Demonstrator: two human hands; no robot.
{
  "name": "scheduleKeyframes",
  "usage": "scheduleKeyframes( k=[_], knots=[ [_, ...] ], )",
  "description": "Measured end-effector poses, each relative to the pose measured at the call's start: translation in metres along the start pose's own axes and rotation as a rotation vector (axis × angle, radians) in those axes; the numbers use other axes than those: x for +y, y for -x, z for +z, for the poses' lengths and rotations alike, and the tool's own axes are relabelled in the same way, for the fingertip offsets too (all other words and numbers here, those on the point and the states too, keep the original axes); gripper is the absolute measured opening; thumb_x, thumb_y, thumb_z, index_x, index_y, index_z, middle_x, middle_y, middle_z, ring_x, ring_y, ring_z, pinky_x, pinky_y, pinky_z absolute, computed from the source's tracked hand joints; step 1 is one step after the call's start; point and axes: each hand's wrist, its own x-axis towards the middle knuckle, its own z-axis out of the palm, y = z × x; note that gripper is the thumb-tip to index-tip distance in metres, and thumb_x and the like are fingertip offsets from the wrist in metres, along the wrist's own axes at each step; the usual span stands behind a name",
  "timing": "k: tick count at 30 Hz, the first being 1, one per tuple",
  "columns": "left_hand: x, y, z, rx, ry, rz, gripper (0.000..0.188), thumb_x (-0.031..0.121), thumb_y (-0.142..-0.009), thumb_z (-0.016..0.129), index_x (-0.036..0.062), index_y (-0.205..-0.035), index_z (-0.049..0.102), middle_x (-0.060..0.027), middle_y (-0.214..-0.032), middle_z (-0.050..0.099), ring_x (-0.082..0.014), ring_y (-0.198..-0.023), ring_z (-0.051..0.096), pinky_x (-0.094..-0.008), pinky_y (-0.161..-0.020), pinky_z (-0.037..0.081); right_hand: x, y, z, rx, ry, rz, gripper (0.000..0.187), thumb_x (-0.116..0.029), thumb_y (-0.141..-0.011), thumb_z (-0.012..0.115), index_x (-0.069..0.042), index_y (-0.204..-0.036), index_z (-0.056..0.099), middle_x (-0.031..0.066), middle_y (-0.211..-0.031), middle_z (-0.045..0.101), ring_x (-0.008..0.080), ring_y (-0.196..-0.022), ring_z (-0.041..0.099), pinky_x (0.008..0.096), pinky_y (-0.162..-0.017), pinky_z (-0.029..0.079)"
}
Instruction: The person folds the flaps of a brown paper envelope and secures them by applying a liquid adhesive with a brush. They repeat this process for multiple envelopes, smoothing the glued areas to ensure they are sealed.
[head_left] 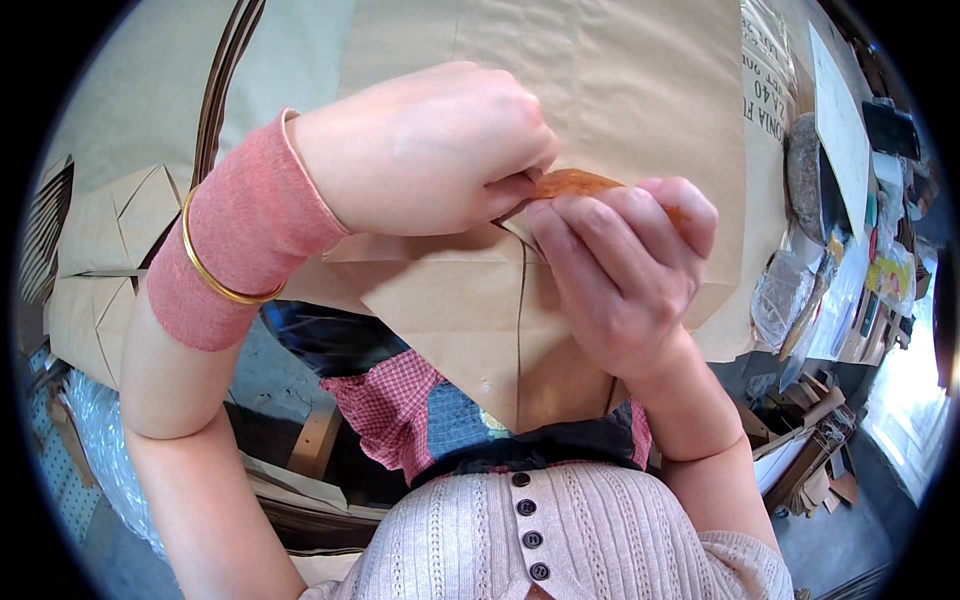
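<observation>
A large brown paper bag (450, 300) lies in front of me, its near end folded into creased flaps that come to a point by my lap. Over these folds my left hand (450, 150) is closed, its fingertips tucked under so that what they pinch is hidden. My right hand (625, 260) curls its fingers round a curved, glossy orange-brown piece (578, 183), whose exact kind I cannot make out. That piece's left end meets the fingers of my left hand. A small dark gap shows under the lifted paper between the hands.
More folded paper bags (105, 290) sit at the left edge. Clear plastic wrap (115, 460) hangs below them. On the right are a grey rounded stone-like block (803, 175), a plastic-wrapped bundle (783, 295) and assorted packets. Cardboard scraps (810, 450) are piled lower right.
</observation>
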Motion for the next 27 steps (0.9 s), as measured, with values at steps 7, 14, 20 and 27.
scheduleKeyframes(
  k=[7, 14, 20, 27],
  knots=[
    [-0.004, 0.001, 0.003, 0.016, 0.075, -0.026, 0.007, 0.004, -0.076, 0.064, -0.0028, -0.076, 0.061, -0.0198, -0.071, 0.059, -0.0392, -0.068, 0.056, -0.0423, -0.062, 0.047, -0.004, 0.002, -0.002, 0.003, 0.027, -0.012, 0.016, -0.012, -0.054, 0.064, -0.007, -0.069, 0.064, -0.0017, -0.071, 0.054, 0.0149, -0.07, 0.056, 0.0343, -0.082, 0.04],
    [-0.004, -0.001, 0.001, 0.034, 0.07, -0.016, 0.008, 0.004, -0.076, 0.064, -0.0027, -0.074, 0.061, -0.0206, -0.069, 0.058, -0.0396, -0.066, 0.056, -0.0422, -0.061, 0.047, -0.007, 0.002, -0.004, -0.002, 0.051, 0.02, 0.01, -0.01, -0.06, 0.064, -0.008, -0.07, 0.063, -0.001, -0.073, 0.055, 0.0152, -0.07, 0.057, 0.0348, -0.087, 0.042],
    [-0.003, -0.002, 0.001, 0.076, 0.069, -0.005, 0.009, 0.004, -0.075, 0.064, -0.0038, -0.072, 0.06, -0.0218, -0.067, 0.057, -0.0404, -0.063, 0.055, -0.0431, -0.058, 0.046, -0.008, 0.0, -0.006, -0.098, 0.147, 0.109, 0.008, -0.01, -0.065, 0.063, -0.01, -0.073, 0.062, 0.0004, -0.077, 0.055, 0.0156, -0.076, 0.057, 0.0369, -0.091, 0.042],
    [0.011, -0.008, -0.008, 0.021, 0.074, -0.085, 0.014, 0.007, -0.071, 0.065, -0.0044, -0.066, 0.057, -0.023, -0.063, 0.054, -0.0416, -0.061, 0.053, -0.0443, -0.054, 0.043, -0.001, 0.003, -0.005, -0.086, 0.098, 0.107, 0.005, -0.011, -0.071, 0.064, -0.01, -0.076, 0.064, -0.0006, -0.081, 0.061, 0.0153, -0.08, 0.061, 0.0413, -0.103, 0.041]
  ],
)
